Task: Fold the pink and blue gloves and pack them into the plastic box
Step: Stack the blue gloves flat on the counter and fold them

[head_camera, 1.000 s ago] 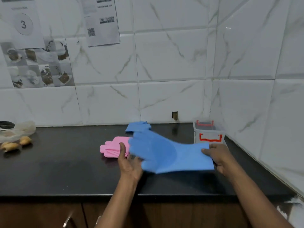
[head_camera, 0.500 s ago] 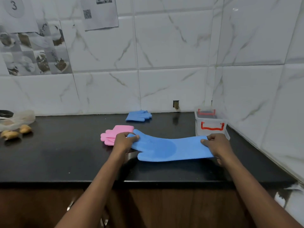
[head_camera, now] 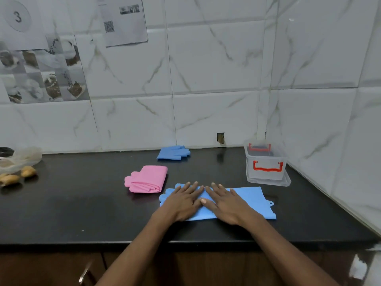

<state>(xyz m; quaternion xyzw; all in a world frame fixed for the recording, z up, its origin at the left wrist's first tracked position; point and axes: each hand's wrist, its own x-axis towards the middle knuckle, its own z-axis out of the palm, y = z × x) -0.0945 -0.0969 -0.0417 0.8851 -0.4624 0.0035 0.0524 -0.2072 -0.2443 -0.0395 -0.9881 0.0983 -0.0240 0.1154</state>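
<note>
Blue glove [head_camera: 247, 201], smooth and pale blue, laid flat on the near part of a black countertop [head_camera: 82, 213]. Its long axis runs left to right: the fingertips point left and the straight cuff lies at the right, with a small hanging tab projecting from the cuff's edge. The left hand [head_camera: 181, 201] and right hand [head_camera: 228, 205] lie side by side on the glove's middle and finger end, palms down with fingers straight. They press on the glove and grip nothing, and their index fingers almost meet.

Just behind and to the left, close to but apart from the blue glove, lies a pink glove [head_camera: 148, 178], folded into a thick pad with its layers showing at the near edge and its fingertips pointing left. A second blue glove [head_camera: 172, 153] lies folded against the foot of the tiled wall [head_camera: 206, 79], fingertips pointing right.

The plastic box [head_camera: 266, 172], clear with red handles, stands uncovered in the right rear corner, behind the cuff. At the far left edge are a crumpled clear bag [head_camera: 22, 157] and some brown lumps [head_camera: 26, 172].
</note>
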